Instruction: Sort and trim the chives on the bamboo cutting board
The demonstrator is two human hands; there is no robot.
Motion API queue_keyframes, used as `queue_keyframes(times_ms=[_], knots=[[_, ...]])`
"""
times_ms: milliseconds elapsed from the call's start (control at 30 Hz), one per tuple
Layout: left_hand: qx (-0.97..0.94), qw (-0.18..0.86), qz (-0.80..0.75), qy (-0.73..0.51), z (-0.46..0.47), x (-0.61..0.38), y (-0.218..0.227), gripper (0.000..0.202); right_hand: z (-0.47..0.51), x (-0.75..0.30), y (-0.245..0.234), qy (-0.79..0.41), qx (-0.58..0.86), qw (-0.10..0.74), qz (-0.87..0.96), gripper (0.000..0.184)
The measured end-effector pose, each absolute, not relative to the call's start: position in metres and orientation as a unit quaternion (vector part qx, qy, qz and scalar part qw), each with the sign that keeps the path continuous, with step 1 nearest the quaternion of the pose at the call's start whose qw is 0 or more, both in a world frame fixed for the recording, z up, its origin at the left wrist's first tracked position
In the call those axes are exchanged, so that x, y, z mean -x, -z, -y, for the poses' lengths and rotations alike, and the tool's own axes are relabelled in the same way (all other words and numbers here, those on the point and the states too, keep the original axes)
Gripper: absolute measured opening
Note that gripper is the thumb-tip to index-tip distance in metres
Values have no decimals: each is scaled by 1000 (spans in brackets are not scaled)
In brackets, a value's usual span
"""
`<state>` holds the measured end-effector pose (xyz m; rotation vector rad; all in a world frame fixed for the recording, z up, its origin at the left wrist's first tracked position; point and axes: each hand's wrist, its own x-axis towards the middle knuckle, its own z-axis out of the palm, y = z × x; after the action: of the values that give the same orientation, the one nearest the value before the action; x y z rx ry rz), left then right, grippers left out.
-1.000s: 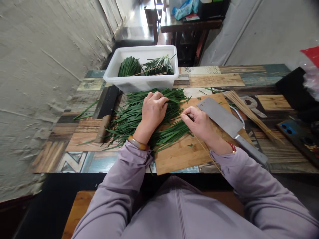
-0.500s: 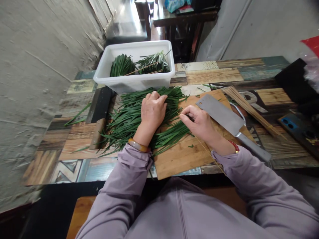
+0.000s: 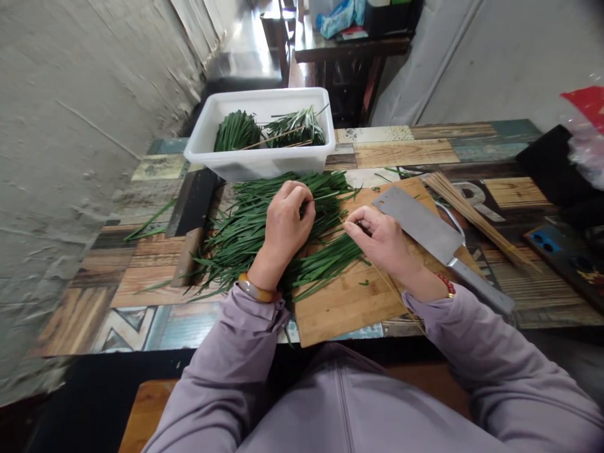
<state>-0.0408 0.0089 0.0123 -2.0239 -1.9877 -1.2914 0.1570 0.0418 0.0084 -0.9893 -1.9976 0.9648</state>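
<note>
A heap of garlic chives (image 3: pixel 245 217) covers the middle of the table. Over it is my left hand (image 3: pixel 289 217), fingers curled into a pinch; a leaf lies by the fingertips, but I cannot make out what they hold. My right hand (image 3: pixel 377 236) is closed, thumb against forefinger, on a thin bamboo skewer (image 3: pixel 394 290) slanting down toward my sleeve. Between the hands, a smaller bunch of chives (image 3: pixel 330 261) rests on the wooden cutting board (image 3: pixel 340 318), its cut ends near my right fingertips. A cleaver (image 3: pixel 419 223) lies flat across the board's right side.
Behind the heap stands a white plastic tub (image 3: pixel 264 167) with chive bundles and skewers in it. More bamboo skewers (image 3: pixel 476 214) lie right of the cleaver. Another dark-bladed knife (image 3: pixel 193 204) is at the left. A phone (image 3: pixel 561 255) sits at the far right.
My left hand has risen slightly off the chives and its fingers have drawn together. My right hand keeps its pinch on the skewer. The view has shifted a little.
</note>
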Motion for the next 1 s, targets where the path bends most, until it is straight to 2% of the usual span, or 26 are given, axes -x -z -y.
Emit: queue_keyframes(times_ms=[167, 333, 500, 733, 1000], knots=[[611, -186, 595, 488, -5, 33, -11, 16, -40, -159, -12, -402, 378, 373, 746, 15], [571, -276, 588, 502, -2, 29, -17, 10, -40, -160, -16, -407, 375, 385, 739, 18], [557, -317, 576, 507, 1, 27, -23, 16, -40, -161, -15, -402, 363, 383, 748, 22], [571, -319, 587, 477, 4, 23, -29, 26, -40, -161, -16, -397, 354, 382, 756, 24], [573, -365, 562, 472, 5, 20, -27, 15, -40, -161, -16, -403, 348, 394, 749, 22]])
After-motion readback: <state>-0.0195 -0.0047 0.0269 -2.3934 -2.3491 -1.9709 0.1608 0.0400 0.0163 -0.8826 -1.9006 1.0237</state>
